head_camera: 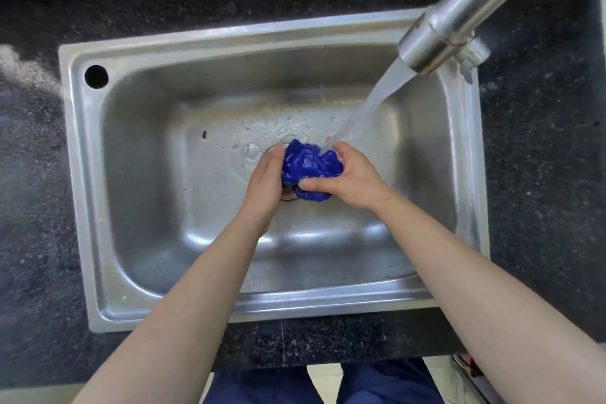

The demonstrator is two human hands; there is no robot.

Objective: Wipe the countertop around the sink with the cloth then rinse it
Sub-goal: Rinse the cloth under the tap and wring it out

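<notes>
A wet, crumpled blue cloth (310,167) is bunched between both my hands, low in the middle of the steel sink (137,174), over the drain. My left hand (265,184) presses flat against the cloth's left side. My right hand (354,180) wraps its fingers and thumb around the right side. Water (370,102) streams from the faucet (459,13) at the upper right and lands on the cloth by my right fingers. The dark speckled countertop (32,207) surrounds the sink.
The faucet spout reaches over the sink's right back corner. A round hole (96,76) sits in the sink rim at the back left. A pale wet smear (23,72) lies on the counter at the far left. The counter's front edge runs below the sink.
</notes>
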